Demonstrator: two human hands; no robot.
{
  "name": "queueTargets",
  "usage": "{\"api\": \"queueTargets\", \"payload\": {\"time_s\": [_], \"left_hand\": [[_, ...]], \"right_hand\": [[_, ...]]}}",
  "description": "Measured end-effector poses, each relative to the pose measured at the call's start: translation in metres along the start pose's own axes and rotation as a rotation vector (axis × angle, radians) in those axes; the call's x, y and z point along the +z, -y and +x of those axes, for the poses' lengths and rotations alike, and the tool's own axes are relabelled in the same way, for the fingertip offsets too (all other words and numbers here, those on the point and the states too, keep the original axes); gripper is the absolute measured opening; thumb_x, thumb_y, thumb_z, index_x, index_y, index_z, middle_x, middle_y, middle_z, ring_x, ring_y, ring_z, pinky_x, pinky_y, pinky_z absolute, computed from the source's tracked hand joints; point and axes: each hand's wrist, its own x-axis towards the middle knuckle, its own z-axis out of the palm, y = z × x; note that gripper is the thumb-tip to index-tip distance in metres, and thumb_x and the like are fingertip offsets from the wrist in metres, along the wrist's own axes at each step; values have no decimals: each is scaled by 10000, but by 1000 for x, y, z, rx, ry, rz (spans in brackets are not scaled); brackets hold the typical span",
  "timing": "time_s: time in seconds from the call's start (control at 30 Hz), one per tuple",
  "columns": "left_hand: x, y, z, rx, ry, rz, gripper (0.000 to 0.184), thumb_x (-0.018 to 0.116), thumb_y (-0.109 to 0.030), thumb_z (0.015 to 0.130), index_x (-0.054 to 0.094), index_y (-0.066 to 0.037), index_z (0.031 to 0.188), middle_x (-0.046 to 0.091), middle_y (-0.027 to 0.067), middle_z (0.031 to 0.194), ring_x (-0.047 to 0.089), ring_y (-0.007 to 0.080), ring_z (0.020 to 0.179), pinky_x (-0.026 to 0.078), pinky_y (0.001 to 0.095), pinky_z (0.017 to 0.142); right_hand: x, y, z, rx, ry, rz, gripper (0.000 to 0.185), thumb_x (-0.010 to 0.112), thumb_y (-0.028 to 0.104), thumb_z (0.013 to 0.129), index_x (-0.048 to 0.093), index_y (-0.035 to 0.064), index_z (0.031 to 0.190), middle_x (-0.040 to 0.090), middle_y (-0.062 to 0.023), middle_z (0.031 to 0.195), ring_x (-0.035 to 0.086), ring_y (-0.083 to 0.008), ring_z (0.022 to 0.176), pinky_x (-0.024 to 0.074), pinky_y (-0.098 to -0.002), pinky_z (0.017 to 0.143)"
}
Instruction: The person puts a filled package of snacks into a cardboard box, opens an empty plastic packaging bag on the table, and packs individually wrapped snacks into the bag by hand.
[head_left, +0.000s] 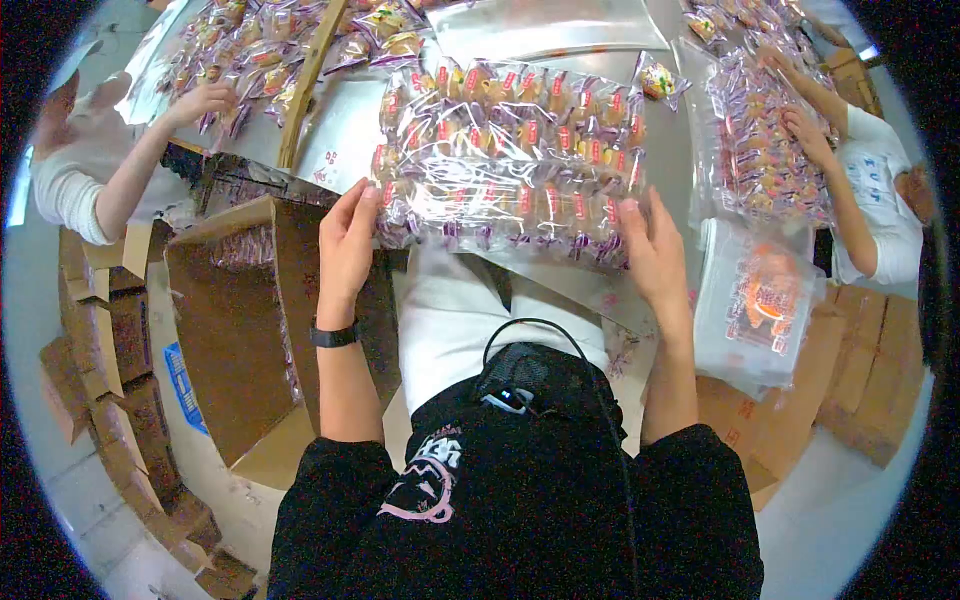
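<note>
A large clear bag (510, 160) filled with rows of small wrapped items, red labels and purple edges showing, lies at the front of the metal table (545, 25). My left hand (350, 235) grips its left edge, thumb on top. At the right edge, my right hand (655, 245) holds the bag with the thumb on top and the other fingers partly hidden. One loose wrapped piece (660, 80) rests just beyond the bag's back right corner.
An open cardboard box (225, 330) stands at my left. A wooden strip (310, 85) borders loose packets (245, 60). Flat printed bags (755, 300) lie at right. Co-workers' hands (205, 103) (805, 135) touch packets on both sides.
</note>
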Motion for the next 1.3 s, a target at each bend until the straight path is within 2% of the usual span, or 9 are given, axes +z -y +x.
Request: {"api": "queueTargets", "payload": {"time_s": [0.13,0.37,0.53,0.6,0.73,0.87,1.0,1.17,1.3], "left_hand": [[9,0,10,116,-159,11,538,640,-291,1020,556,83,1398,714,105,1124,622,101,976,507,263,850],[15,-10,19,47,73,118,487,677,-323,991,642,61,1288,696,35,916,582,60,781,477,234,689],[3,-3,-28,-150,-2,-215,448,687,-254,981,632,24,1327,665,-9,980,556,53,807,451,216,698],[2,9,-57,-168,2,-260,502,697,-177,970,557,9,1414,655,-15,1034,545,52,831,445,216,710],[-16,6,-81,-247,52,-205,613,699,-222,982,436,-13,1495,613,81,1288,601,135,1115,501,276,941],[-31,-35,-100,-247,43,-195,598,686,-203,970,432,-39,1486,608,23,1182,544,83,953,462,232,846],[-61,-69,-119,-157,85,-421,677,726,-118,907,405,-43,1498,612,56,1245,587,116,1021,478,261,902],[-75,-79,-152,362,335,-1275,1010,751,-431,894,192,49,1585,460,197,1523,511,276,1357,383,417,1172],[-32,-15,-196,497,25,-725,1153,945,-266,710,237,26,1571,467,135,1509,468,239,1374,400,414,1143]], "right_hand": [[7,-2,11,-78,-4,131,774,589,481,1001,436,-140,1438,624,-347,1286,613,-422,1235,442,-417,1072],[11,23,31,110,88,-123,787,605,542,979,469,-86,1433,645,-317,1265,641,-446,1173,463,-428,1047],[-4,-4,30,163,371,56,776,632,592,951,555,-78,1334,702,-268,1163,678,-382,1108,484,-427,1001],[5,-20,-1,92,167,-23,749,627,598,956,581,-65,1301,708,-220,1143,672,-332,1073,492,-413,968],[-5,0,-30,86,166,-77,653,581,560,1004,608,-35,1274,678,-128,1181,630,-248,1027,494,-370,907],[2,-25,-26,77,165,267,560,504,488,1065,604,-10,1303,629,-72,1254,587,-197,1037,482,-339,889],[7,-36,-27,64,89,436,510,476,390,1091,541,-8,1403,604,-95,1349,575,-212,1188,453,-341,1007],[14,2,-25,296,420,1007,575,416,388,1111,401,-18,1518,552,-152,1436,541,-277,1315,430,-415,1130],[66,20,-30,29,632,914,592,389,432,1114,425,-7,1509,542,-139,1457,546,-265,1310,438,-409,1127]]}}
